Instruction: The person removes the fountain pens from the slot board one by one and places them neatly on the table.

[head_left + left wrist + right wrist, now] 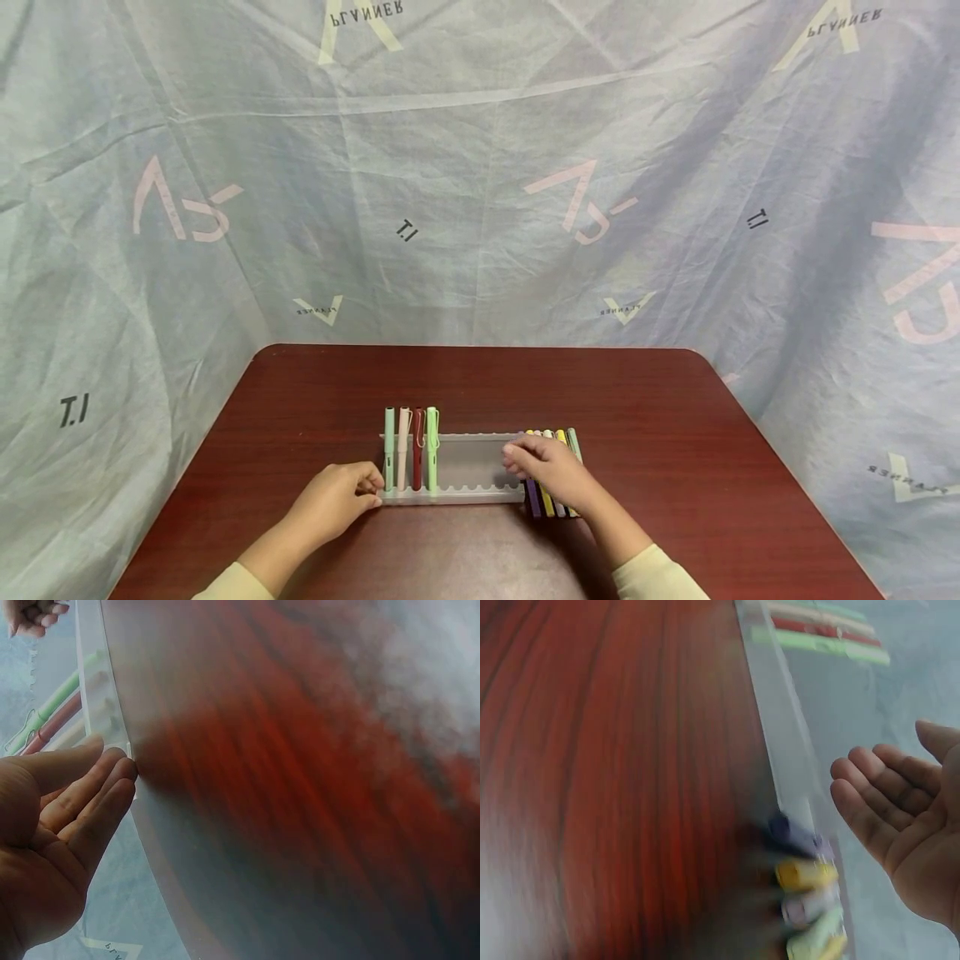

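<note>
A clear pen rack (480,496) with notched edges lies across the table in the head view. Four pens lean in its left part: a teal pen (389,450), a pale pink pen (403,450), a dark red pen (418,450) and a light green pen (432,450). At the rack's left front corner, my left hand (337,496) pinches the edge between thumb and fingers. Above the rack's right part hovers my right hand (551,471), its fingers loosely bent and the palm bare in the right wrist view. Beneath it are several colourful pens, including a purple pen (533,500).
The pens at the right end include a yellow pen (802,875) and a lilac pen (808,906), lying side by side. A dark red wooden table (480,383) carries everything. Grey printed cloth (480,208) hangs behind and at both sides.
</note>
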`<control>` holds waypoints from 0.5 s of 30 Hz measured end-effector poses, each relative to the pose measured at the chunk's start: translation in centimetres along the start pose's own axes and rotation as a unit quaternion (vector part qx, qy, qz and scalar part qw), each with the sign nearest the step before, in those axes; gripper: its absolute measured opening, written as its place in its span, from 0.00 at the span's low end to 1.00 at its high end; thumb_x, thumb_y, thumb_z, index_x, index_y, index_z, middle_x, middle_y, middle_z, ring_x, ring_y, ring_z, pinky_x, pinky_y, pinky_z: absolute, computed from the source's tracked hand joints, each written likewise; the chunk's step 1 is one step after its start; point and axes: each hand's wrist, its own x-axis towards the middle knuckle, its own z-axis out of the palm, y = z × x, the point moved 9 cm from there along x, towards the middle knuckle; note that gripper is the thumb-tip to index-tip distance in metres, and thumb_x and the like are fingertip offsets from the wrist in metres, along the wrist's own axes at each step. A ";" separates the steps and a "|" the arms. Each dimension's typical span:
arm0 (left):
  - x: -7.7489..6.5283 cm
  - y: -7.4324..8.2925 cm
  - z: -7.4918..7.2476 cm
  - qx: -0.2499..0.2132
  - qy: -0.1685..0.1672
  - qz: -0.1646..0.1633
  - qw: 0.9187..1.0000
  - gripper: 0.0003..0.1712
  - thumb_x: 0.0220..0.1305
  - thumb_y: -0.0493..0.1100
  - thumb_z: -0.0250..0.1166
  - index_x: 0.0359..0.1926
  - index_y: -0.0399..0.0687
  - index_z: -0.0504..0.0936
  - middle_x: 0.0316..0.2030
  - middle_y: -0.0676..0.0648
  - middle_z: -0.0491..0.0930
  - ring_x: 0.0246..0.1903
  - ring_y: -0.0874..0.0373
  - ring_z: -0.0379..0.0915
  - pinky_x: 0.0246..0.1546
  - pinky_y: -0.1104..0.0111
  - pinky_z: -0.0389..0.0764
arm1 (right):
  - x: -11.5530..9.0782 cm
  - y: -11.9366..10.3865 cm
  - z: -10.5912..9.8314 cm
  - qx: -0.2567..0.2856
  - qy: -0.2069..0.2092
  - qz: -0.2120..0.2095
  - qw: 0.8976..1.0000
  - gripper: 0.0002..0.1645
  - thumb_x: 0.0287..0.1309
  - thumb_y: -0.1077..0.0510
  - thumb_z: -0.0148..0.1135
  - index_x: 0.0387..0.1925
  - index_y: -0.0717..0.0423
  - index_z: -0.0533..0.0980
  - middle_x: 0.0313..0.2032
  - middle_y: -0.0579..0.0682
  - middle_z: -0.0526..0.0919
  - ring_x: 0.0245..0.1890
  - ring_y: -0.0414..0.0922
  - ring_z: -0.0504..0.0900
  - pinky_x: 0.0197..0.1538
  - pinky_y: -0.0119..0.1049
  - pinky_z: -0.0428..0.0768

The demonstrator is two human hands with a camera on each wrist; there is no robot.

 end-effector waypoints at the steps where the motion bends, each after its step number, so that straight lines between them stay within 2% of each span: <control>1: 0.0 0.0 0.0 0.000 0.000 0.000 1.000 0.10 0.53 0.42 0.74 0.31 0.59 0.81 0.30 0.61 0.84 0.34 0.66 0.81 0.36 0.69 0.79 | 0.2 -0.2 0.7 0.002 -0.009 0.000 1.000 0.20 0.71 0.52 0.54 0.49 0.65 0.79 0.42 0.63 0.85 0.43 0.60 0.85 0.46 0.49 0.84; 6: 0.0 0.0 -0.1 0.000 0.003 0.000 1.000 0.10 0.53 0.42 0.75 0.31 0.59 0.81 0.30 0.61 0.84 0.34 0.65 0.81 0.36 0.69 0.79 | 1.0 -1.3 3.2 -0.017 -0.026 -0.009 0.999 0.24 0.68 0.46 0.58 0.54 0.59 0.79 0.49 0.52 0.85 0.45 0.51 0.86 0.46 0.38 0.83; 10: 0.0 0.0 -0.1 -0.001 0.003 -0.003 1.000 0.10 0.53 0.41 0.75 0.31 0.59 0.81 0.30 0.61 0.84 0.34 0.65 0.81 0.36 0.68 0.80 | 1.9 -1.5 5.0 0.015 -0.040 0.002 0.999 0.27 0.67 0.45 0.59 0.57 0.60 0.77 0.50 0.54 0.84 0.43 0.53 0.86 0.44 0.42 0.84; 15: 0.1 0.0 0.0 0.004 0.004 -0.004 1.000 0.10 0.52 0.42 0.75 0.31 0.60 0.81 0.30 0.61 0.84 0.34 0.65 0.81 0.36 0.68 0.80 | 2.9 -1.5 6.7 0.040 -0.042 0.026 0.998 0.27 0.66 0.46 0.61 0.57 0.60 0.77 0.45 0.56 0.86 0.42 0.54 0.86 0.41 0.42 0.84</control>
